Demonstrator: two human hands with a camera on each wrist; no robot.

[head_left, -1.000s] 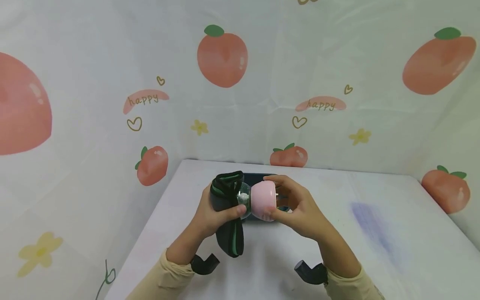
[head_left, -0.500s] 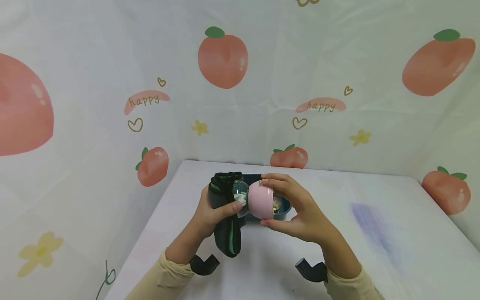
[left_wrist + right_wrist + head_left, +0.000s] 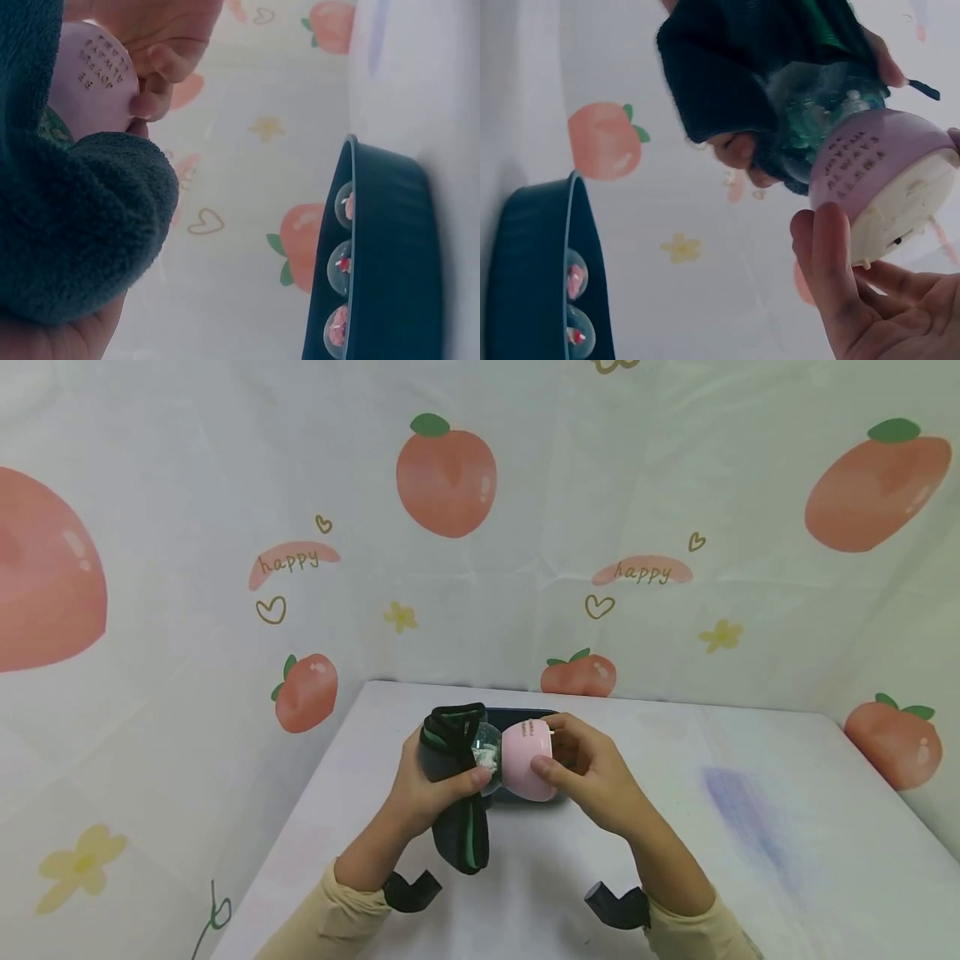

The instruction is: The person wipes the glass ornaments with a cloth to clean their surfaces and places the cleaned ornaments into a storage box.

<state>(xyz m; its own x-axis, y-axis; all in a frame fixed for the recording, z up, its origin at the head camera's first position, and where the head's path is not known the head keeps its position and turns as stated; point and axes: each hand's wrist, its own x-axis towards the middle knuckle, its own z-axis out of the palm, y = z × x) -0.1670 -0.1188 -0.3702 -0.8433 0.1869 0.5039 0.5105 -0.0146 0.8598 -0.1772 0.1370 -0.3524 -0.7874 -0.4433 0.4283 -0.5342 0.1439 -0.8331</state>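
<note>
A snow globe with a pink base (image 3: 523, 770) is held sideways between both hands above the table. Its clear dome (image 3: 486, 750) points to the left, partly covered by a dark green towel (image 3: 459, 837). My left hand (image 3: 429, 789) grips the dome through the towel, its thumb on the glass. The right hand (image 3: 596, 777) pinches the pink base by its edge. In the right wrist view, raised lettering runs along the base, and its pale underside (image 3: 911, 202) faces that hand. Part of the dome is hidden by the towel.
Behind the hands stands a dark blue tray (image 3: 504, 718). In the left wrist view it holds several small clear domes (image 3: 340, 268) with pink or red figures inside. The white table (image 3: 750, 752) bears a purple smudge at the right; a fruit-print backdrop (image 3: 517, 610) surrounds it.
The right hand moved back from the base, then came round it again with a new grip. The base has turned, and lettering now shows. The left hand and towel shifted only slightly.
</note>
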